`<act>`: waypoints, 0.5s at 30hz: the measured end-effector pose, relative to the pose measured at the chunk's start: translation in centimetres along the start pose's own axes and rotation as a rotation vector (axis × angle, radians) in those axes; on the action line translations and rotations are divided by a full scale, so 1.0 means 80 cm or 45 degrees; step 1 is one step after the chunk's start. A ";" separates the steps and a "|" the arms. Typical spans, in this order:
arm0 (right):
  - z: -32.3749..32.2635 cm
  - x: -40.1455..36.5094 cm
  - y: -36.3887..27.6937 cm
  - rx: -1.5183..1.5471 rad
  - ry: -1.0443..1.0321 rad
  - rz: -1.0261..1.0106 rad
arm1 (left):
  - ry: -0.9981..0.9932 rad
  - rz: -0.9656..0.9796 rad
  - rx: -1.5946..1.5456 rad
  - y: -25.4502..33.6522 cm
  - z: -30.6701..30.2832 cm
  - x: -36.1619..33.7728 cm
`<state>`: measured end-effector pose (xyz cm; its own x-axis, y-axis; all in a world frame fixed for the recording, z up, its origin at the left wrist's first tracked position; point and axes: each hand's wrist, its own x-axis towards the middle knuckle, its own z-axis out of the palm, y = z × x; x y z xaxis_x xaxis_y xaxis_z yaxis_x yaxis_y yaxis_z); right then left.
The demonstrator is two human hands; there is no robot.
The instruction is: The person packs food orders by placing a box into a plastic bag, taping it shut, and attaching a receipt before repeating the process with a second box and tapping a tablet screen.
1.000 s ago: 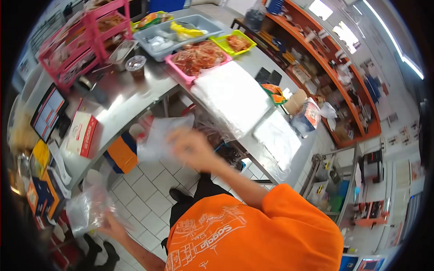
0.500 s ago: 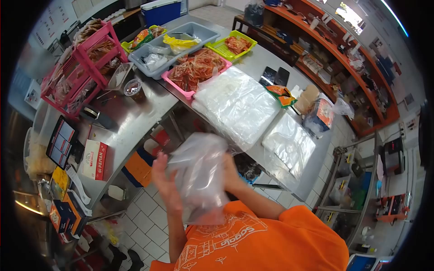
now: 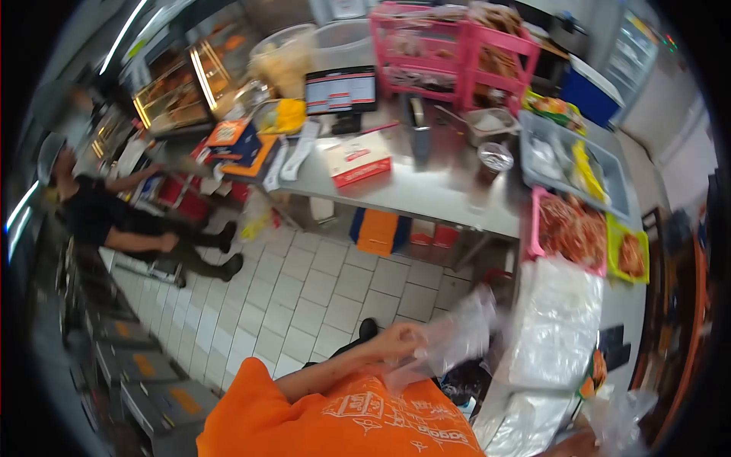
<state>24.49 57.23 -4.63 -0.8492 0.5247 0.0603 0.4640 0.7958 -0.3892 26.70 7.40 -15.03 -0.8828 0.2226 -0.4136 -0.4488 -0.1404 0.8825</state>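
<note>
My left hand [image 3: 400, 343] is closed on a clear plastic bag [image 3: 457, 335], which stretches out to the right above the floor. What appears to be my right hand [image 3: 572, 445] is partly in view at the bottom edge, beside a crumpled clear bag [image 3: 626, 417]; its fingers are not clearly visible. Between the hands, a smaller stack of clear bags [image 3: 525, 426] lies on the metal table. A larger stack [image 3: 556, 324] lies above it, next to a pink tray [image 3: 535, 228] of reddish packed food. An orange-green packet [image 3: 595, 373] sits near the right hand.
A blue-grey tub [image 3: 533, 164] and a yellow-green basket [image 3: 646, 259] stand beyond the pink tray. The counter ahead holds a tablet [image 3: 341, 90], a red-white box [image 3: 358, 158], a lidded cup [image 3: 495, 158] and pink racks [image 3: 457, 57]. Another person [image 3: 114, 209] is at the far left.
The view has turned left, bringing the other person into sight. My right hand has moved away from the clear bag, now held by my left hand alone.
</note>
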 end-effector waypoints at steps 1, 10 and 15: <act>0.002 0.011 -0.010 -0.239 -0.220 -0.045 | 0.107 0.078 -0.127 0.023 -0.017 -0.011; 0.039 -0.034 -0.265 0.305 0.471 -0.451 | 0.735 0.621 -0.303 0.121 -0.145 -0.019; 0.183 -0.154 -0.548 0.896 -0.888 -0.921 | 0.547 0.801 -0.261 0.125 -0.186 -0.042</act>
<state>10.95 11.45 -1.78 -0.9081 -0.4160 0.0476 -0.2240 0.3865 -0.8947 23.16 -9.12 -8.13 -0.9369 -0.3438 0.0629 0.1734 -0.3008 0.9378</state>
